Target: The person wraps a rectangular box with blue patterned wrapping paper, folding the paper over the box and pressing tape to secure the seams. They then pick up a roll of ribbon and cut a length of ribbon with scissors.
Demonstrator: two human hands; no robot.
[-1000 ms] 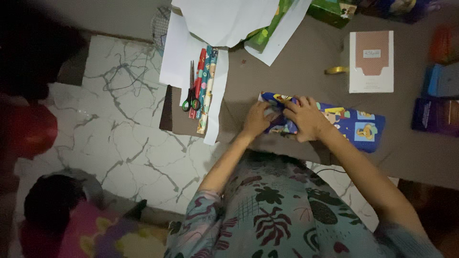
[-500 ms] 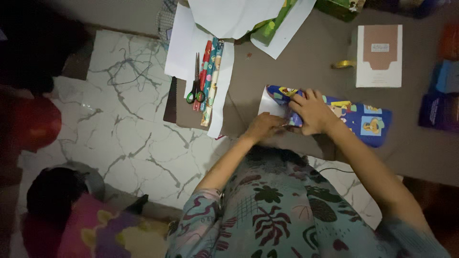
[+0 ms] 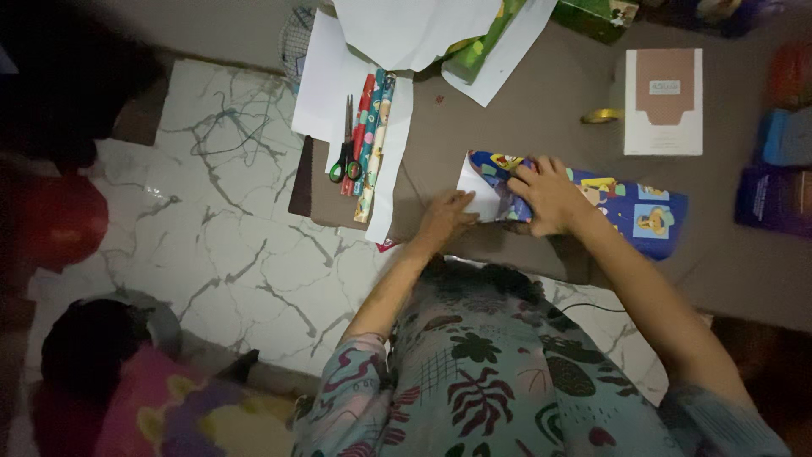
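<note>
A box wrapped in blue cartoon-print paper lies on a brown table. My right hand presses down on its left part, fingers spread over the paper. At the box's left end a white flap of the paper sticks out. My left hand lies flat on the table against that flap, its fingertips touching the flap's lower edge.
Green-handled scissors and rolled wrapping papers lie on white sheets at the table's left. A white and brown box and a yellow tape ring are behind. Dark boxes stand right. Another person sits on the marble floor, lower left.
My left hand has slid left off the box's end and flattened beside the white flap. The flap now shows more. My right hand stays on the box.
</note>
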